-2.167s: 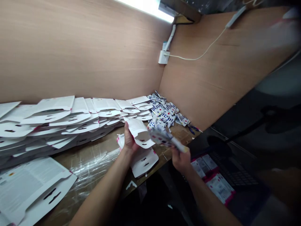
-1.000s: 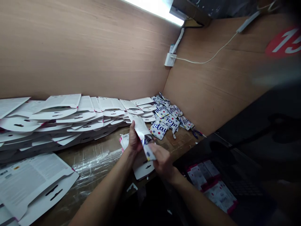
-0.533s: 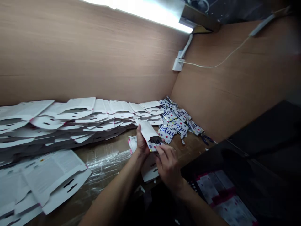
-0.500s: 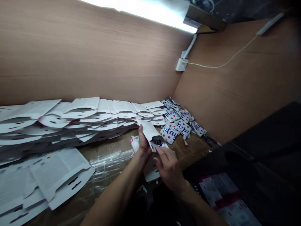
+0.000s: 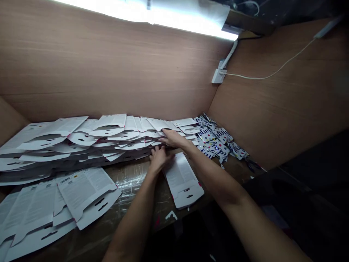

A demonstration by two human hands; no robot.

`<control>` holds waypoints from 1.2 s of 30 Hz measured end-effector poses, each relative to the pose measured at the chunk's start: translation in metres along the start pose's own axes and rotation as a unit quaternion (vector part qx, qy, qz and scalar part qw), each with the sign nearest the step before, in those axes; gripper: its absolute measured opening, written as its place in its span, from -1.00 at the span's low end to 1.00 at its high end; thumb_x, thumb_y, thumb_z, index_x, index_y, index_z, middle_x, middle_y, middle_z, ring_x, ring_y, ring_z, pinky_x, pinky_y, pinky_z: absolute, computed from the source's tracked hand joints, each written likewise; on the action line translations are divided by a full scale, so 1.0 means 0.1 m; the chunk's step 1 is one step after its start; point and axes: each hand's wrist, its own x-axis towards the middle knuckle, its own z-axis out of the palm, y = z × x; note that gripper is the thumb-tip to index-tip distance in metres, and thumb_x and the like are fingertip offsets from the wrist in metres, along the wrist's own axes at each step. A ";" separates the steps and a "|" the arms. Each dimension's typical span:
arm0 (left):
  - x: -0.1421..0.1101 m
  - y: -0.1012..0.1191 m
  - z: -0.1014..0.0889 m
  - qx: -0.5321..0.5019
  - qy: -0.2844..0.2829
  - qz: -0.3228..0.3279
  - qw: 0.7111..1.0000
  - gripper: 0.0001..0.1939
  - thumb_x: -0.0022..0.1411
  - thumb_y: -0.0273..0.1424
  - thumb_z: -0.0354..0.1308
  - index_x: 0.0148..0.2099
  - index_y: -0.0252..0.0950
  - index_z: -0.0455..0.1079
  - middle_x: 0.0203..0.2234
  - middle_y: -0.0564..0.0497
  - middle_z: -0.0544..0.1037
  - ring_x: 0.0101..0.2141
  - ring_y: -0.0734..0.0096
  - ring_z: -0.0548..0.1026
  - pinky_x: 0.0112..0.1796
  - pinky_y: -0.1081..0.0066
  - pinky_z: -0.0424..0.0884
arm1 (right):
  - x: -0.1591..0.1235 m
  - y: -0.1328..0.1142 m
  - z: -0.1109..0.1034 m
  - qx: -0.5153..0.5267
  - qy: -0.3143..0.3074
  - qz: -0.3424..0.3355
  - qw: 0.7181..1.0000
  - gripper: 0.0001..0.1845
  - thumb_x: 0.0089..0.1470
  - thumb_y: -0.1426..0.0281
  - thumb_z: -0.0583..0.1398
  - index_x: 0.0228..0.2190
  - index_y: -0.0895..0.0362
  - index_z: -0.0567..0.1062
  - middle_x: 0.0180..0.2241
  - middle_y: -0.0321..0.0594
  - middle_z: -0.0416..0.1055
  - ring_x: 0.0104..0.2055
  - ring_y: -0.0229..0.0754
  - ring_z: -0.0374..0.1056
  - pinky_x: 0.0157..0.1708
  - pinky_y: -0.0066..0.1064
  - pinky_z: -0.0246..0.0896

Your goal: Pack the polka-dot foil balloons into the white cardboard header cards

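Observation:
A long stack of white printed card sleeves [image 5: 117, 133] with rounded, slotted flaps lies along the back panel. My right hand [image 5: 174, 138] reaches across to the right part of this stack. Its fingers are stretched out and apart against the sleeves, partly hiding their edges. Just below it, at the stack's front edge, is my left hand [image 5: 158, 157], with spread, slightly bent fingers. A single white card sleeve [image 5: 183, 178] lies on the table below both hands, its slotted flap towards me.
Dotted, lettered pouches [image 5: 218, 143] are heaped in the right corner beside dark-handled pliers [image 5: 251, 164]. More sleeves [image 5: 84, 193] lie fanned out at front left. A small white angled scrap [image 5: 171, 215] is near the table edge. A lamp [image 5: 152, 14] hangs above.
The sleeve with a pouch showing at its opening has left my hands. Both hands have moved left and away from me to the stack, uncovering the single sleeve on the table.

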 end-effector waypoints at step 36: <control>-0.57 0.46 0.40 -0.661 -0.350 -0.114 0.653 0.06 0.04 0.49 0.09 0.25 -0.26 0.45 -0.07 -0.27 0.67 0.10 -0.32 0.56 0.00 -0.15 0.55 | -2.12 -0.13 0.46 0.521 0.324 0.301 0.730 -0.50 0.06 0.35 0.25 0.06 0.14 0.50 -0.07 -0.05 0.65 -0.07 0.06 0.59 -0.10 -0.16 0.53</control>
